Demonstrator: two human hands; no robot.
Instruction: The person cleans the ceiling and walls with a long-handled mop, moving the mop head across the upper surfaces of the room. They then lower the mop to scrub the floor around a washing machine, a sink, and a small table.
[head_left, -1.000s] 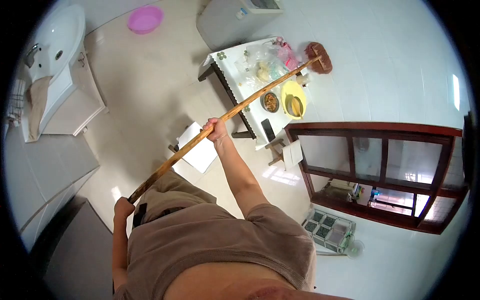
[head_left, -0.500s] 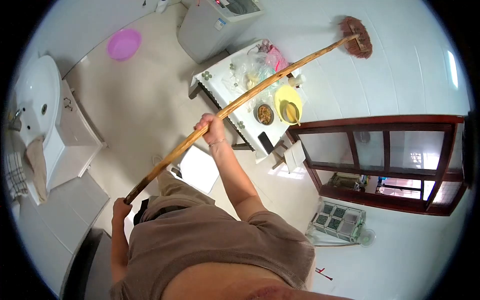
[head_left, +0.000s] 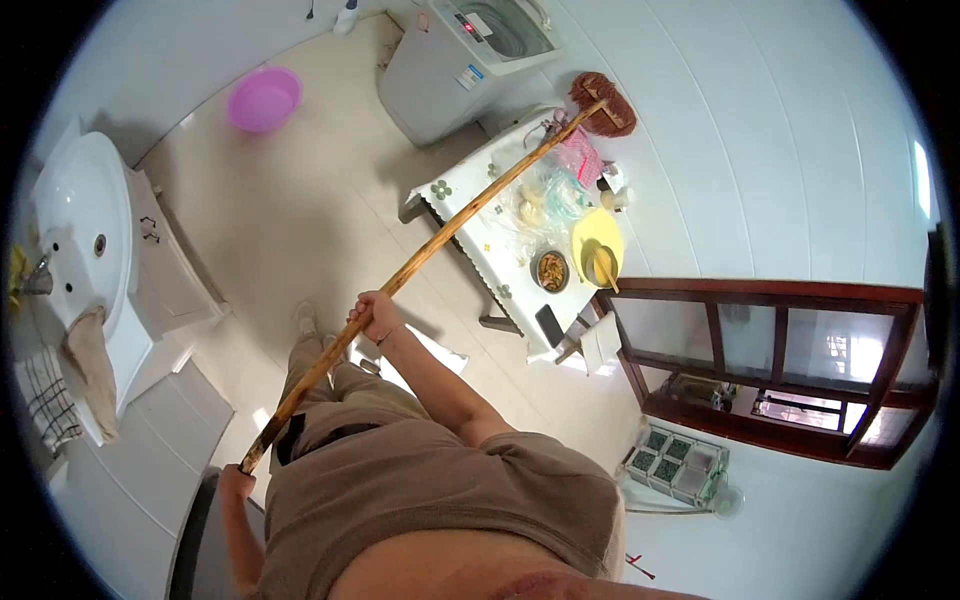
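Observation:
A long wooden pole (head_left: 440, 238) runs diagonally across the head view, with a reddish-brown bristled head (head_left: 603, 104) at its far end. That head appears against or in front of the pale wall, beyond the cloth-covered table. My left hand (head_left: 238, 482) is closed around the dark lower end of the pole. Farther up, my right hand (head_left: 375, 316) wraps round the shaft. The pole passes over the table (head_left: 510, 275), which carries plastic bags (head_left: 535, 205), a bowl of food (head_left: 550, 271), a yellow tray (head_left: 597, 240) and a phone (head_left: 549, 326).
A washing machine (head_left: 455, 75) stands beyond the table. On the floor lies a pink basin (head_left: 264, 99). The sink (head_left: 85, 215) is at the left. A stool (head_left: 600, 343), a red-framed window or door (head_left: 760, 295) and a glass-panelled rack (head_left: 678, 465) are at the right.
The bristled head has moved left and slightly down in the view, toward the washing machine. Both hands have shifted lower, still on the pole. The whole view has shifted too.

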